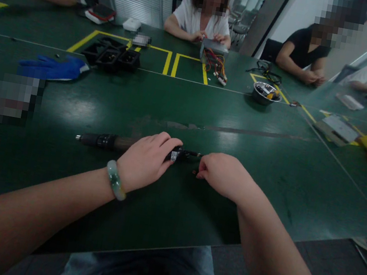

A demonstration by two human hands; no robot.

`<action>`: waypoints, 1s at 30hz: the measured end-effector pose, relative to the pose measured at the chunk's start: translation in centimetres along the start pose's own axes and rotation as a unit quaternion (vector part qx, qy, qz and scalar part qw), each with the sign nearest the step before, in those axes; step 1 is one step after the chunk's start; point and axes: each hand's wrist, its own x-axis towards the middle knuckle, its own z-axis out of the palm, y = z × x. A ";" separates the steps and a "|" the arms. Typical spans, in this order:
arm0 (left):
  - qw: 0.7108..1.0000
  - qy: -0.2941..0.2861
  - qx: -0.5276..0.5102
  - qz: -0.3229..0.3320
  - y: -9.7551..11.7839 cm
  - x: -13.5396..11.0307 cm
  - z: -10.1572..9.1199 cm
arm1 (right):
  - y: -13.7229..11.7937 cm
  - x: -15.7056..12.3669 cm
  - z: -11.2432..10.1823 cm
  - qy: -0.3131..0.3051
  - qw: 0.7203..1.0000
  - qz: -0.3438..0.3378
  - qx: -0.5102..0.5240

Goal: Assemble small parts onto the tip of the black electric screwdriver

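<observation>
A black electric screwdriver [108,141] lies lengthwise on the green table [189,105], its tip pointing right. My left hand [145,161], with a pale green bangle on the wrist, is wrapped over the tool near its front end. My right hand [221,175] rests on the table just right of the tip, fingers curled in a pinch. A tiny dark part [194,172] lies on the table beside those fingertips; whether the fingers hold anything is hidden.
Blue gloves [52,68] lie at the left. Black plastic parts [113,55] sit inside yellow floor markings. A metal bowl [264,93] holds small items. A person opposite handles a power supply unit [215,50] with coloured wires. Other people sit around the table.
</observation>
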 end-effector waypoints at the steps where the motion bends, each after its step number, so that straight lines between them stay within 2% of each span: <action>1: 1.000 0.006 -0.003 0.008 0.0 0.0 0.1 | -0.2 0.0 0.2 0.019 1.000 0.000 0.000; 4: 0.999 0.014 -0.012 0.045 -0.2 0.3 0.5 | -0.2 0.2 0.8 0.063 0.998 0.023 0.022; 8: 0.998 -0.001 -0.024 0.060 -0.3 0.7 0.9 | 0.6 0.9 0.8 0.154 0.977 0.107 0.103; 10: 0.998 -0.002 -0.027 0.051 -0.3 0.7 0.9 | 1.4 1.4 0.6 0.229 0.949 0.142 0.165; 12: 0.999 -0.003 -0.028 0.045 -0.4 0.7 0.8 | 2.4 2.1 0.3 0.321 0.908 0.159 0.216; 14: 0.999 -0.004 -0.024 0.040 -0.6 0.7 0.7 | 3.4 2.9 0.2 0.398 0.869 0.157 0.249; 15: 0.999 -0.005 -0.021 0.038 -0.6 0.6 0.7 | 3.8 3.3 0.3 0.413 0.859 0.146 0.265; 17: 1.000 -0.005 -0.009 0.030 -0.8 0.6 0.6 | 4.2 4.0 0.6 0.373 0.869 0.105 0.307; 20: 1.000 -0.003 0.018 0.012 -1.0 0.5 0.4 | 3.5 4.4 1.4 0.214 0.904 0.033 0.368; 22: 0.999 -0.002 0.033 0.003 -1.1 0.5 0.3 | 2.4 4.2 1.7 0.146 0.917 -0.002 0.372; 26: 0.999 -0.003 0.049 -0.010 -1.1 0.8 0.1 | 0.2 3.4 1.9 0.131 0.951 -0.015 0.281; 30: 0.998 0.000 0.055 -0.016 -1.3 1.1 0.1 | -0.3 3.4 1.9 0.148 0.971 -0.005 0.189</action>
